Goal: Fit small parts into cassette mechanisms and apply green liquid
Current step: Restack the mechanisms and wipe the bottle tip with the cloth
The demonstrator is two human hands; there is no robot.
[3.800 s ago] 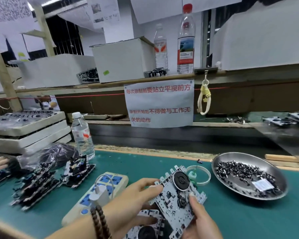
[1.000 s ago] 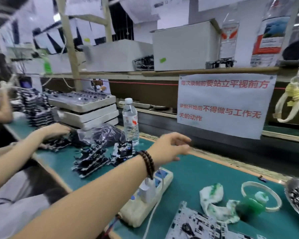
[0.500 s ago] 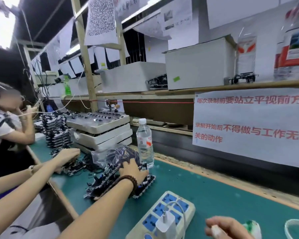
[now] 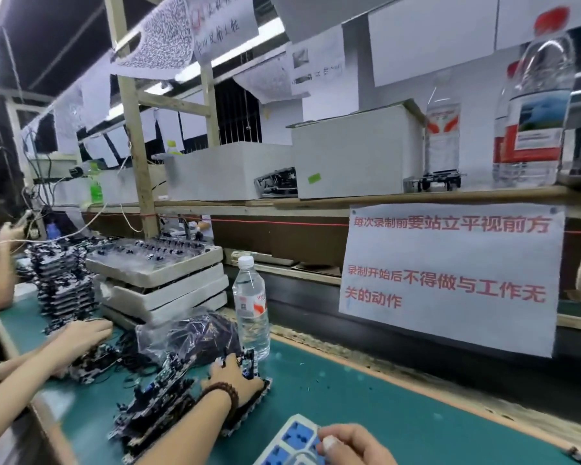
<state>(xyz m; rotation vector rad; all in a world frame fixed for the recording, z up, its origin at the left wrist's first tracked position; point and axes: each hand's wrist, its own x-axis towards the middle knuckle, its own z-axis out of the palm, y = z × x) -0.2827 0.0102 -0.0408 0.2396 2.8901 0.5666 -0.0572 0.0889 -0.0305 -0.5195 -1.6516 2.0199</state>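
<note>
Several black and silver cassette mechanisms (image 4: pixel 155 407) lie piled at the left of the green mat. My left hand (image 4: pixel 233 380), with a bead bracelet on the wrist, reaches over the pile. Its fingers curl over the top edge of one cassette mechanism (image 4: pixel 249 362) at the pile's far end. My right hand (image 4: pixel 353 446) sits at the bottom edge with its fingers curled, over the end of a blue and white power strip (image 4: pixel 292 439). The frame edge cuts this hand off, so anything in it is hidden. No green liquid is in view.
A water bottle (image 4: pixel 250 307) stands just behind the pile, next to a plastic bag of dark parts (image 4: pixel 195 333). Stacked foam trays (image 4: pixel 158 283) and more mechanisms (image 4: pixel 61 283) sit farther left. Another person's hand (image 4: pixel 81 333) works there. A paper sign (image 4: pixel 450 276) hangs at the back.
My left hand swung left from mid-air onto the mechanism pile and now curls over one unit. The view turned left, so the dish and green-stained tissue left the frame.
</note>
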